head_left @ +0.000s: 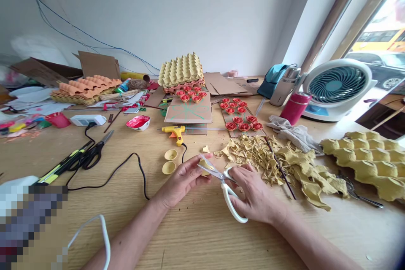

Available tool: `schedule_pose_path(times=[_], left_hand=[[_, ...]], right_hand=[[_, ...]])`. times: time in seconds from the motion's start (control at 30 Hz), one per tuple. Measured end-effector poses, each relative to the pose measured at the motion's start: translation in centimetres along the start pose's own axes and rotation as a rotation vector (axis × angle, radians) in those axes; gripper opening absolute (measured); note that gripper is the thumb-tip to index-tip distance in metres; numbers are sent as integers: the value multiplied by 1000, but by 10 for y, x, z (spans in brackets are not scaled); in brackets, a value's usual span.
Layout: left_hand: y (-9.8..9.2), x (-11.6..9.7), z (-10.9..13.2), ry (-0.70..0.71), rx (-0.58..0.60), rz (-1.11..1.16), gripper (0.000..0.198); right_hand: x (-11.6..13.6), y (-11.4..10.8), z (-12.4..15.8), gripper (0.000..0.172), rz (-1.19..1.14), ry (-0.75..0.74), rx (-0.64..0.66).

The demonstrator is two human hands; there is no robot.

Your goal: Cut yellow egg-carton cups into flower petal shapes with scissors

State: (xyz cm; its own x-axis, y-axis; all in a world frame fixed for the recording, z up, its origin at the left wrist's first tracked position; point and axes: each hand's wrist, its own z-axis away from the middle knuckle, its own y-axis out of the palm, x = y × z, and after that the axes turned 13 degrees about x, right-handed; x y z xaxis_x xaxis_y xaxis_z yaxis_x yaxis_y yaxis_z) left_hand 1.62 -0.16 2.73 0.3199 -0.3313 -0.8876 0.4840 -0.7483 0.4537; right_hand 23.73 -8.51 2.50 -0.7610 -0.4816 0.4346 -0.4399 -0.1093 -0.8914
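Note:
My left hand (185,175) pinches a small yellow egg-carton cup piece (205,164) just above the wooden table (202,236). My right hand (253,196) grips white-handled scissors (226,185), whose blades reach left into the piece. Two cut yellow cups (169,161) lie just left of my left hand. A pile of yellow carton scraps (253,154) spreads right behind my right hand.
A yellow glue gun (174,132) with a black cord lies behind the cups. Red paper roses (241,118) sit on cardboard. An egg tray (370,162) lies at right, a fan (337,86) and red bottle (295,106) beyond. Black scissors (93,152) lie at left.

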Motion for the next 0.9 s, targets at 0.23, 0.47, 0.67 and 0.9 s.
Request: schedule_pose_path(times=[0.23,0.47,0.67,0.9], left_hand=[[-3,0,1,21,-9,-220,39],[3,-3,0,13,-62,-450,45],[3,0,-2,35,-64,-506,47],[2,-1,1,70,-87,-618,48]], right_hand=[[-2,1,0,19,-4,6,27],[-1,1,0,18,-5,19,31],[0,2,-1,17,43,41,18],[3,0,0,22,-19,13,54]])
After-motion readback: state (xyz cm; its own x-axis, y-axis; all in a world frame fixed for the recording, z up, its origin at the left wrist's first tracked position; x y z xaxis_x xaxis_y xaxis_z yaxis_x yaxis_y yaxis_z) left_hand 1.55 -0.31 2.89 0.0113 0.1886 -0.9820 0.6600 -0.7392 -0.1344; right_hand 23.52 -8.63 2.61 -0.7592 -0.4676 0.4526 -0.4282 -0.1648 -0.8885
